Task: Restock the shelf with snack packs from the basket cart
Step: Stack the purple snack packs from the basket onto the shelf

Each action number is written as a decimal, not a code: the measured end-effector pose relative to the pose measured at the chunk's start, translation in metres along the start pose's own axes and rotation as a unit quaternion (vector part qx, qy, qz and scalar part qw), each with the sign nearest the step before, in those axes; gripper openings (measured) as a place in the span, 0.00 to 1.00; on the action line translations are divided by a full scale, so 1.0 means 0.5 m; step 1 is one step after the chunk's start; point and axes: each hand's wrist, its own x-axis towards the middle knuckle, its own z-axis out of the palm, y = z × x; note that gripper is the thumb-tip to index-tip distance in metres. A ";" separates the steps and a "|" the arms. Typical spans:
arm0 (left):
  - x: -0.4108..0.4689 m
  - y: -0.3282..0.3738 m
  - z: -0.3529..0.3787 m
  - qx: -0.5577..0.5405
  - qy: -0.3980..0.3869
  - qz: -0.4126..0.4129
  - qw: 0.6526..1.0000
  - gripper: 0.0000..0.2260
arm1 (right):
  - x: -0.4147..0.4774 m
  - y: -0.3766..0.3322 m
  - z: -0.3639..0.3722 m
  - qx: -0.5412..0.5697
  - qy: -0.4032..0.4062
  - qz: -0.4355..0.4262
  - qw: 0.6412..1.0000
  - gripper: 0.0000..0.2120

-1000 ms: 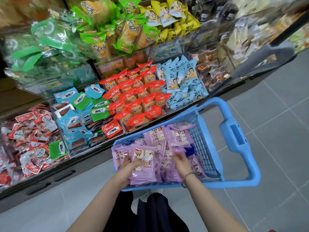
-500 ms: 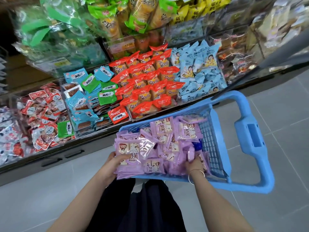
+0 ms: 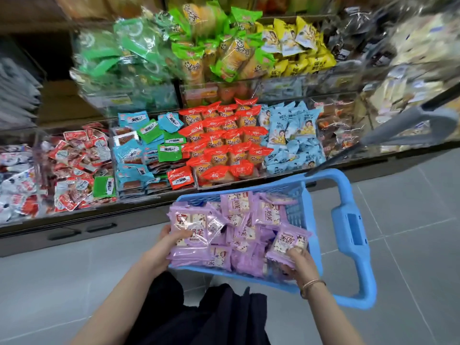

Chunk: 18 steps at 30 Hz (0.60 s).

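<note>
Packs [image 3: 242,232] fill our basket cart [image 3: 295,210]; our left hand [image 3: 161,250] grips a stack [image 3: 191,255], our right hand [image 3: 300,263] pinches one. Slick, they may slip and spill if we overload.

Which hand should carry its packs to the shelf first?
Probably the left hand: it grips a whole stack of purple packs at the left edge of the basket. The right hand holds just one pack, low in its near corner.
</note>
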 end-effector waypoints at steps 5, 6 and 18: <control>-0.033 0.018 -0.079 -0.026 0.022 0.028 0.999 0.48 | -0.024 -0.032 0.082 -0.027 -0.058 -0.010 0.998 0.12; -0.042 0.025 -0.098 -0.032 0.025 0.030 0.999 0.50 | -0.034 -0.037 0.110 -0.026 -0.070 -0.013 0.997 0.17; -0.176 0.120 -0.508 -0.127 0.087 0.086 0.984 0.19 | -0.271 -0.082 0.598 -0.297 -0.112 -0.316 0.894 0.12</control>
